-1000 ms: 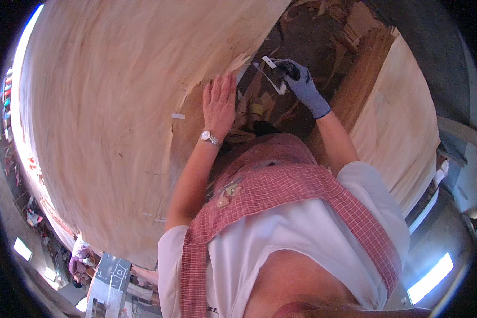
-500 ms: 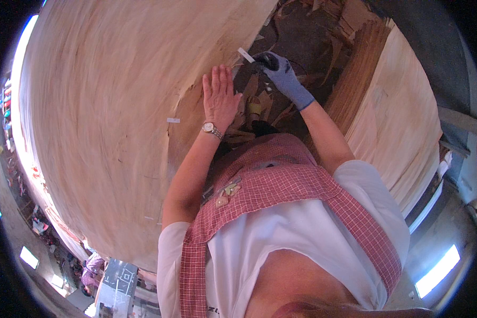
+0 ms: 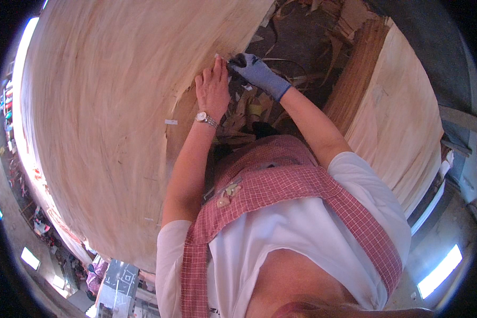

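Dark floor (image 3: 297, 37): veneer scraps (image 3: 249, 108) scattered; stacked veneer sheets (image 3: 100, 122) left, second stack (image 3: 397, 122) right.

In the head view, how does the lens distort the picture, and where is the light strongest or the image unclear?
Head view: fisheye bends the large veneer sheet into a curve, with black corners; bright light washes its upper part; the left hand and gloved right hand are fairly sharp; the rim areas look blurred and small.
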Available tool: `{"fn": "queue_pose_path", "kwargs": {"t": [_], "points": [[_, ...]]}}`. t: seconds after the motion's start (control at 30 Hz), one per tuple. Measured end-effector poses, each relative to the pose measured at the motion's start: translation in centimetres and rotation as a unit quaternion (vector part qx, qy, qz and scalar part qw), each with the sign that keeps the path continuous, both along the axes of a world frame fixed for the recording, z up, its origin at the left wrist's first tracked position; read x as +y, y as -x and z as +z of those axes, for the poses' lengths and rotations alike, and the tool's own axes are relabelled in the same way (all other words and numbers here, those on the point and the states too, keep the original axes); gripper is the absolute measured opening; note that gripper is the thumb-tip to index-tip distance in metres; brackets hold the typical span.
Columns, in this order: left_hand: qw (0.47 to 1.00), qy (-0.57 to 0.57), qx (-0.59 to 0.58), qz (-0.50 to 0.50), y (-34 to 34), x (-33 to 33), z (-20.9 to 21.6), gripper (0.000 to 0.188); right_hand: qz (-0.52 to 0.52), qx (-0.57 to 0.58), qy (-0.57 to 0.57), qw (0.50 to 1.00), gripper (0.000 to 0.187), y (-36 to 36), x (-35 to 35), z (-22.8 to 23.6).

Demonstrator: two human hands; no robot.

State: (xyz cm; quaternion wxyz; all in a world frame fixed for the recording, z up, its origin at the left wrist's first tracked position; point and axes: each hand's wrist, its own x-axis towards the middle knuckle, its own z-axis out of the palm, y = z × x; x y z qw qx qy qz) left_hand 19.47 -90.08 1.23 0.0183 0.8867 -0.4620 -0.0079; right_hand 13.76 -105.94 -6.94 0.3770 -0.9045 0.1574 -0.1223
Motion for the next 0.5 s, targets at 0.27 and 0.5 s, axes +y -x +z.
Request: {"fn": "queue_pose_path", "kwargs": {"t": [0.27,0.5], "points": [[0.996,0.031,0.075,0.043,2.0,1.7,1.7,0.059,0.093,0.074,0.036,0.992,0.041,4.4,-4.4,7.6],[0.977,0.111,0.07,0.17,5.0,9.4,1.4,0.073,0.055,0.211,-0.292,0.931,0.047,7.0,-1.1,9.1]]}}
